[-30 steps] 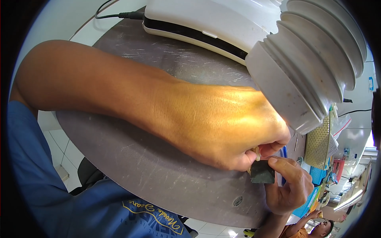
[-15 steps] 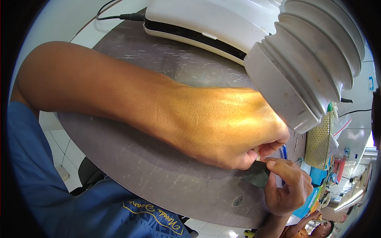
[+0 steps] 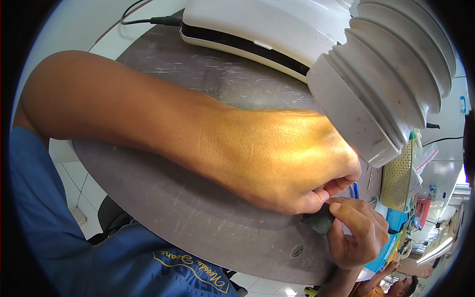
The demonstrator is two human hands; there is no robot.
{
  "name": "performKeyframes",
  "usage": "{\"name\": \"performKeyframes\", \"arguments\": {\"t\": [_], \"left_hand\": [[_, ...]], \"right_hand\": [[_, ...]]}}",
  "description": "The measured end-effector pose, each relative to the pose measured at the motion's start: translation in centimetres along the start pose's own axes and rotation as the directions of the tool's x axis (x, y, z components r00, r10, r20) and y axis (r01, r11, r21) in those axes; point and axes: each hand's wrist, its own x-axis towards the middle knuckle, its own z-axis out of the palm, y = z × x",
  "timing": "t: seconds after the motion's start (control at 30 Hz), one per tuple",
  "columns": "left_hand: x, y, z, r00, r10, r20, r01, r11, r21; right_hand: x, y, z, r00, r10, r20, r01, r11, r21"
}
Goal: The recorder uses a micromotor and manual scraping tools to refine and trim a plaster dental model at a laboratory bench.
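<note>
My left hand (image 3: 292, 158), its forearm coming in from the left, is closed in a pinch above the table. What its fingertips hold is hidden now; a small pale piece showed there earlier. Close beside it, my right hand (image 3: 358, 230) is closed on a small dark grey-green sheet (image 3: 320, 220) that looks like sandpaper. The sheet's upper edge lies right by the left fingertips, and its free corner points left over the table. Light falls strongly on the back of my left hand.
A ribbed white suction hose nozzle (image 3: 354, 111) hangs over the left knuckles. Behind the forearm stands a white machine (image 3: 257, 29) with a cable on the grey table (image 3: 198, 198). A woven basket (image 3: 397, 180) and blue trays (image 3: 391, 222) lie right. Another person (image 3: 396, 287) sits at lower right.
My left fingertips have shifted slightly down and right, covering the small pale piece. The right hand and the dark sheet have moved slightly left.
</note>
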Motion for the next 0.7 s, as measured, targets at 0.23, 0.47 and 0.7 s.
{"name": "performKeyframes", "arguments": {"t": [0.23,0.47,0.7], "left_hand": [[0.0,-0.5,0.1,0.998,-0.019,0.064,0.019,1.0,0.008],[-0.2,-0.7,0.1,0.999,0.041,0.008,-0.041,0.999,0.004],[-0.4,-0.5,-0.2,0.999,0.029,0.034,-0.028,1.0,-0.006]], "right_hand": [[0.0,0.1,0.3,0.999,0.024,-0.032,-0.025,0.999,-0.032],[-0.4,0.2,0.5,0.996,0.047,-0.076,-0.05,0.998,-0.031],[-0.3,0.3,0.5,0.995,0.05,-0.082,-0.053,0.998,-0.035]]}}
